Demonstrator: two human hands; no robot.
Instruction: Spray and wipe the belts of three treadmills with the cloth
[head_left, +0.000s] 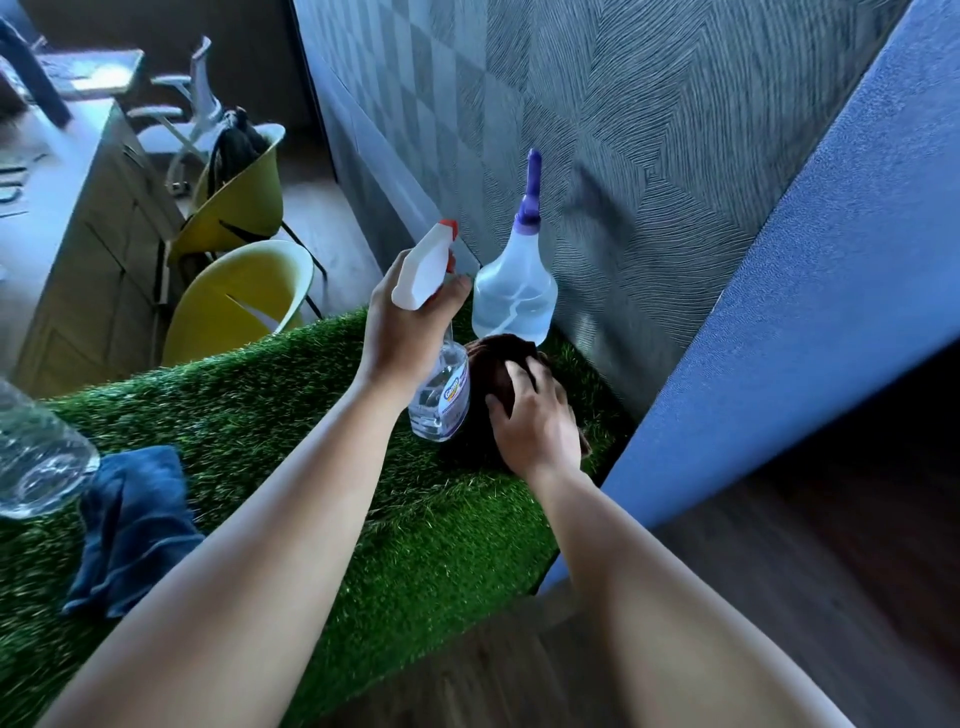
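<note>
My left hand (402, 317) grips the neck of a clear spray bottle (440, 400) with a white trigger head and red nozzle, held just above a surface covered in green artificial grass (415, 530). My right hand (535, 415) lies on top of a dark brown cloth (493, 364) bunched on the grass beside the bottle, fingers curled over it. No treadmill belt is in view.
A bulbous clear bottle with a purple spout (514, 301) stands by the grey patterned wall. A blue cloth (130, 525) and a large clear bottle (36, 457) lie at the left. Two yellow chairs (239, 296) sit beyond the edge. A blue wall corner (779, 312) rises on the right.
</note>
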